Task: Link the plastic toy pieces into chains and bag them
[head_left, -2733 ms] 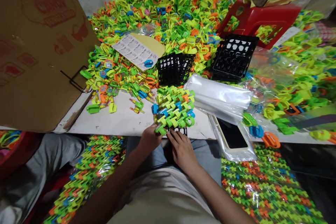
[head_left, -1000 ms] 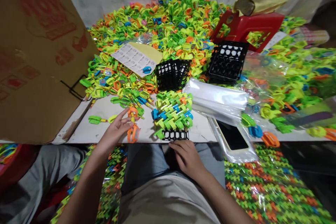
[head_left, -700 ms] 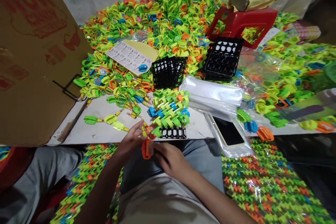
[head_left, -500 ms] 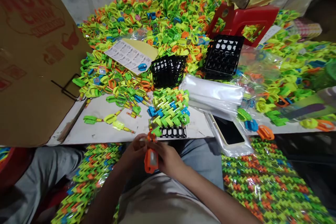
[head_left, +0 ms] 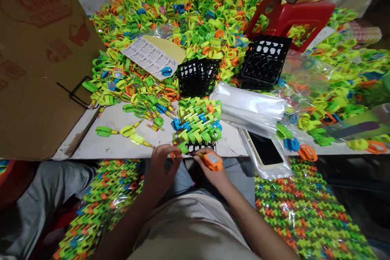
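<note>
My right hand [head_left: 215, 172] pinches an orange toy watch [head_left: 213, 161] by its narrow end, near the front edge of the table. The watch's pale face points up. Beside it, my left hand [head_left: 163, 166] curls its thumb and fingers around another orange toy watch [head_left: 174, 154], mostly hidden, at the front left corner of a black plastic rack [head_left: 201, 146]. Rows of green, yellow, blue and orange toy watches [head_left: 199, 120] fill the rack behind my hands. To the left lie loose toy watches with yellow-and-red tubes [head_left: 141, 141].
A huge heap of toy watches [head_left: 201, 16] covers the back. Black racks [head_left: 265, 61], clear plastic bags [head_left: 250, 105] and a bagged phone [head_left: 265, 148] lie to the right. A red stool [head_left: 304, 16] stands behind, a cardboard box [head_left: 39, 109] at left. Packed watches [head_left: 304, 211] lie below the table.
My hands have moved apart and up to the rack's front edge. The orange watch that hung between them is now in my right hand, turned face up, farther right.
</note>
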Demonstrator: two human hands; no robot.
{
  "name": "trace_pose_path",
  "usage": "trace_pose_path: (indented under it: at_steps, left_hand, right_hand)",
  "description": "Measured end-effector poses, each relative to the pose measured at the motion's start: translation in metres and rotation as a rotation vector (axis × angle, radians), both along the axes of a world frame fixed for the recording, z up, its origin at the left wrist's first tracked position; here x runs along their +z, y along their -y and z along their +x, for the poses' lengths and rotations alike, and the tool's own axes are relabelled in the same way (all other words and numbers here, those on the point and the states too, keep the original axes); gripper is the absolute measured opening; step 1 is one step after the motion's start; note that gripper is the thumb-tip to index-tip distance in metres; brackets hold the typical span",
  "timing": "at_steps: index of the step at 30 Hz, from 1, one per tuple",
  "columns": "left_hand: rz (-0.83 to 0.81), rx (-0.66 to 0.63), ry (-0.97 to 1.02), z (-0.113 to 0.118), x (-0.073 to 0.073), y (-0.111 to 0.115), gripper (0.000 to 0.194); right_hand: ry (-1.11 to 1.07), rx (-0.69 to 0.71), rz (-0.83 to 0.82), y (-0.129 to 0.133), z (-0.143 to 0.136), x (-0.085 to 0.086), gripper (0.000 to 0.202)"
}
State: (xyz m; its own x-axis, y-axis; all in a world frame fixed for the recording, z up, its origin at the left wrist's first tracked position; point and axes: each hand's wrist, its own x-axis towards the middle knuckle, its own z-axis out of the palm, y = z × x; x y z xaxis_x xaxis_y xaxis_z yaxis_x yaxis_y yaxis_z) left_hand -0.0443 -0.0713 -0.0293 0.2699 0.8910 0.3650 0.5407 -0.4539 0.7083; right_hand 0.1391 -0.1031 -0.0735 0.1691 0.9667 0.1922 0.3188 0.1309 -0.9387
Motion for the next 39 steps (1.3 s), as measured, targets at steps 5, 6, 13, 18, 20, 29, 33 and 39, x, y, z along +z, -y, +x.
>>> trace_pose_path:
  at_steps: [5, 6, 13, 18, 20, 29, 33, 39]
  left_hand:
    - [0.148, -0.051, -0.041, 0.017, 0.006, -0.014, 0.019]
    - [0.124, -0.041, -0.033, 0.019, 0.007, -0.016, 0.017]
    - [0.056, -0.148, 0.005, 0.017, 0.009, -0.02, 0.015]
    - [0.182, -0.117, -0.068, 0.022, 0.004, -0.018, 0.05]
    - [0.158, -0.172, -0.062, 0.028, 0.003, -0.02, 0.069]
    - [-0.044, -0.23, -0.068, 0.032, 0.01, -0.032, 0.056]
    - [-0.049, -0.293, -0.048, 0.025, 0.013, -0.038, 0.053]
    - [0.007, -0.28, -0.093, 0.027, 0.01, -0.042, 0.048]
  right_hand:
    - [0.168, 0.04, 0.002, -0.005, -0.001, -0.004, 0.017]
    - [0.199, 0.044, -0.011, -0.005, 0.0, -0.004, 0.02]
    - [0.529, 0.106, -0.159, -0.017, -0.006, 0.011, 0.025]
    - [0.51, 0.111, -0.155, -0.02, -0.01, 0.017, 0.024]
    - [0.491, 0.126, -0.165, -0.019, -0.009, 0.015, 0.024]
    - [0.685, 0.191, -0.254, -0.026, -0.018, 0.019, 0.024]
    - [0.771, 0.256, -0.285, -0.032, -0.02, 0.026, 0.023]
    - [0.803, 0.318, -0.318, -0.04, -0.014, 0.03, 0.023]
